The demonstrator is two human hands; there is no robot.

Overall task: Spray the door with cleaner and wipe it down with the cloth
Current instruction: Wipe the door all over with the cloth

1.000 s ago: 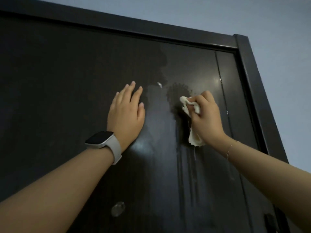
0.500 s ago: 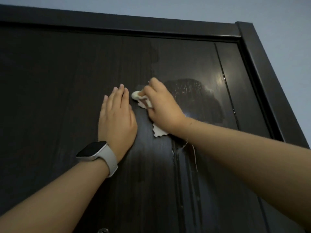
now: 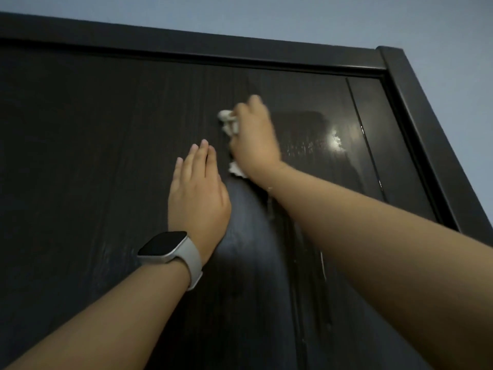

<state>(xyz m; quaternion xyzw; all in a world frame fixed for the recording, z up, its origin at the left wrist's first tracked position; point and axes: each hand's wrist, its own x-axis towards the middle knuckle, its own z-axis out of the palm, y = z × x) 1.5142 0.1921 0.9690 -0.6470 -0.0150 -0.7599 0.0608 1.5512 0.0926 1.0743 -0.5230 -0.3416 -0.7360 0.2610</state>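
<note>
The door (image 3: 106,156) fills most of the view, a dark slab with a fine vertical wood grain, its lower part and left side cut off by the picture's edges; no handle or spray bottle shows. The right hand (image 3: 253,137) is smeared by motion blur, so its separate fingers are hard to make out, but they curl over a white cloth (image 3: 228,121) and press it against the upper middle of the door. Most of the cloth is hidden under the palm: a crumpled bunch sticks out past the fingertips and a ragged corner peeks out below the wrist. The left hand (image 3: 198,193) lies flat on the door just beside and below the right one, fingers straight and pressed together, holding nothing. Its wrist carries a watch (image 3: 165,247) with a rounded square black face and a smooth pale strap. To the right of the cloth the surface is glossy and wet, with a bright glare spot (image 3: 334,141) and thin streaks running down. A narrow vertical groove (image 3: 365,134) marks off a strip near the dark frame (image 3: 426,129), beyond which is a plain blue-grey wall (image 3: 453,49).
</note>
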